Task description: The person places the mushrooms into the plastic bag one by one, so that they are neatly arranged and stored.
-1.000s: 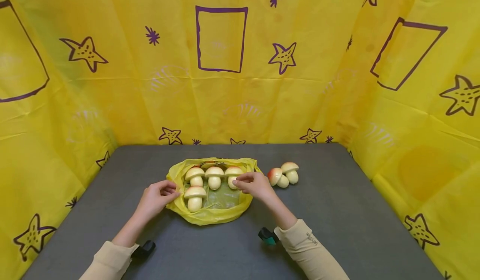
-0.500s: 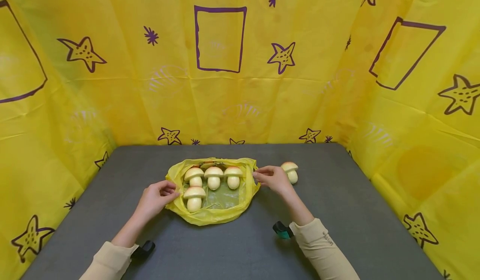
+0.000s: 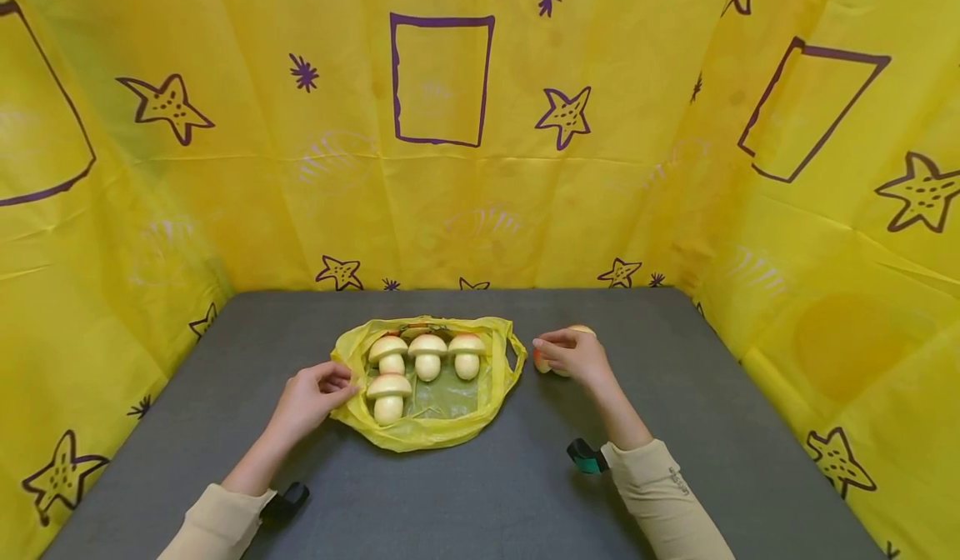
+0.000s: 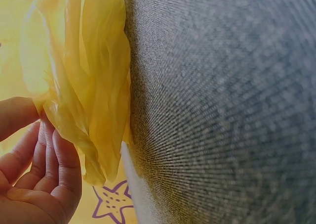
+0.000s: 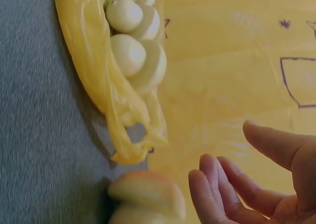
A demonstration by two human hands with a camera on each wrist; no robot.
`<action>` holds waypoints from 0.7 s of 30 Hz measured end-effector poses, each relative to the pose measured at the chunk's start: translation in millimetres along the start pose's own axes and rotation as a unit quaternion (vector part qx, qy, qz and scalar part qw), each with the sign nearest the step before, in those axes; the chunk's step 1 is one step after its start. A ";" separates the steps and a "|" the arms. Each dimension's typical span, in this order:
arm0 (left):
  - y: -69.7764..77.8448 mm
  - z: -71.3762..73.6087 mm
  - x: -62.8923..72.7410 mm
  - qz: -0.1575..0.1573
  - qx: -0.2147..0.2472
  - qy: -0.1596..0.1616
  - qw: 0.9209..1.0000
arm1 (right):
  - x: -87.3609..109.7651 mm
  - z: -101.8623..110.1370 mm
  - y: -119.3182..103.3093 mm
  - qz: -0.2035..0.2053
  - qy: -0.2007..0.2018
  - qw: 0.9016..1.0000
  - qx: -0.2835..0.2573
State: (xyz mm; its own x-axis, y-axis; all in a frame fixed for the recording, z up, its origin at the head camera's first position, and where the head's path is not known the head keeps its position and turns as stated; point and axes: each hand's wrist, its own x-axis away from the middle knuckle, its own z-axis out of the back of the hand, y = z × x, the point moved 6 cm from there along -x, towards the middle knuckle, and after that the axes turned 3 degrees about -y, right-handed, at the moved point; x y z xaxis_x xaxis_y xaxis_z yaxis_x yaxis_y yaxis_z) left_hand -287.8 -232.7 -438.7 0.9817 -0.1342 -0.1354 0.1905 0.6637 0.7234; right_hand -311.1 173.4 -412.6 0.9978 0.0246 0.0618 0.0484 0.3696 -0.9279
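My left hand (image 3: pixel 315 393) pinches the left edge of a yellow plastic bag (image 3: pixel 420 437) between thumb and fingers, which the left wrist view shows close up. The bag lies with its mouth spread wide. Inside are several toy mushrooms (image 3: pixel 388 397) with pale stems and reddish-topped caps. To the right of the bag, my right hand (image 3: pixel 581 360) hovers at two more mushrooms, largely covering them in the head view. In the right wrist view its thumb and fingers stand apart with nothing between them, beside a mushroom (image 5: pixel 148 194).
A dark grey tabletop (image 3: pixel 427 510) spreads under everything. Yellow cloth walls (image 3: pixel 442 210) with purple stars and frames enclose its back and sides. The bag's handle loop (image 5: pixel 131 152) sticks out toward the right hand.
My right hand has moved right, out from over the mushrooms in the bag, past the bag's right edge to the two outside. My left hand has stayed at the bag's left edge.
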 end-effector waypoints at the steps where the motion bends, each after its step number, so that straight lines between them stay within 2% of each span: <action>1: -0.1 -0.1 0.1 0.000 0.000 -0.001 1.000 | 0.5 2.3 1.1 0.000 0.001 1.000 -0.003; 12: -1.8 -0.7 0.7 0.000 0.000 -0.001 1.000 | 2.7 27.1 14.9 -0.021 0.017 0.999 -0.020; 21: -2.4 -0.4 1.5 -0.002 0.001 0.001 1.000 | -0.8 41.1 26.2 -0.030 0.024 0.998 -0.058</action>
State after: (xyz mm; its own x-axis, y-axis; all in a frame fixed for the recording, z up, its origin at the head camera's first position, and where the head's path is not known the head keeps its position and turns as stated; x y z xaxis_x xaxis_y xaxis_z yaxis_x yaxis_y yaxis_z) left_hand -286.7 -234.2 -440.8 0.9811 -0.1350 -0.1389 0.1937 0.6625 0.7236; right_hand -312.5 221.2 -421.9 0.9939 -0.0397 0.1025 0.1093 0.2594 -0.9596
